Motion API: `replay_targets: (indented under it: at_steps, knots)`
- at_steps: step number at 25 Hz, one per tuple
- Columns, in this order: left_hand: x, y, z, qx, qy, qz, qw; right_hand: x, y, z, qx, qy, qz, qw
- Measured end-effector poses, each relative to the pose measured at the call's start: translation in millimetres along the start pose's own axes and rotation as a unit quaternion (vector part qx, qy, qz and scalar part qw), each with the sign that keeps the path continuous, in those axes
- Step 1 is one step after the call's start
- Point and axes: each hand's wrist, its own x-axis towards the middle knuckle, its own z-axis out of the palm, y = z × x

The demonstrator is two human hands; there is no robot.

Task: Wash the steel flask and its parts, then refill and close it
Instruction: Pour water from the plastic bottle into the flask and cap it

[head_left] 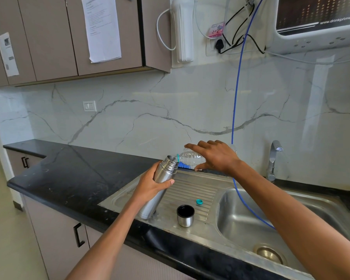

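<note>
Left hand [153, 183] wrapped around the upper body of the steel flask [159, 186], thumb across the front, fingers curled behind; flask tilted, base resting on the ribbed drainboard [192, 188], open threaded mouth up. Right hand [214, 156] clamped over a clear plastic bottle [190, 157] from above, fingers splayed along it, bottle laid nearly level with its neck at the flask's mouth (water flow too fine to tell). On the drainboard: 1 steel cup lid [185, 215] upright just beside the flask base, 1 teal bottle cap [199, 202] near it. Blue hose [235, 102] hanging into the sink basin [240, 223], passing behind the right forearm. Tap [273, 160] at the far rim.
</note>
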Motion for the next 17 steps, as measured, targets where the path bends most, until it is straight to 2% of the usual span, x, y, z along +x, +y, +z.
replay_targets:
  at_steps: [17]
  knots:
    - [2.0, -6.3, 2.7, -0.019, 0.001, 0.001, 1.0, -0.2, 0.8, 1.5, -0.005, 0.009, -0.002, 1.0]
